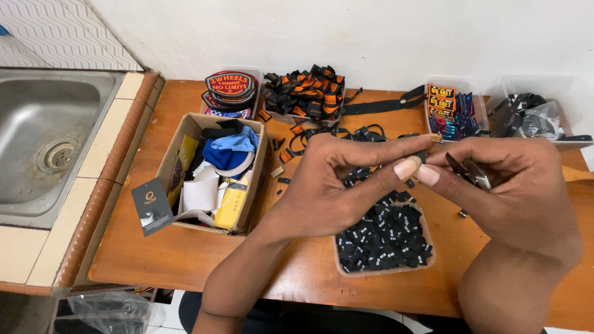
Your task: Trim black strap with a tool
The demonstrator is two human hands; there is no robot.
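Black label (421, 154) — tiny woven bit, pinched right of centre frame, up in the air above the table (154, 253), just over the far edge of the tray (427, 260) full of the same black pieces. Held by the left hand (334, 179): grip closed tight, thumb pressed against the fingertips with the label sandwiched between. Right hand (513, 185) meeting it from the right side, grip wrapped shut around a small pair of metal snips (474, 172), thumb tip touching the left thumb. Can't tell whether the blades are open or closed, too hidden by the fingers.

Looks like the trimming or checking stage on a single piece, both hands working nose to nose. Judging by how small that label is, any next move calls for a steady pinch and fine blade placement — very easy to nick a thumb or drop the piece into the pile below.

Around it: cardboard box (185, 127) of mixed cloth and paper bits left of centre, stack of round embroidered patches (230, 86) at upper middle, heap of orange-and-black labels (306, 86) beside those, clear tub (448, 108) of colourful tags at upper right, steel sink (55, 142) off at far left. Loose black scraps scattered on the wood near the tray too.
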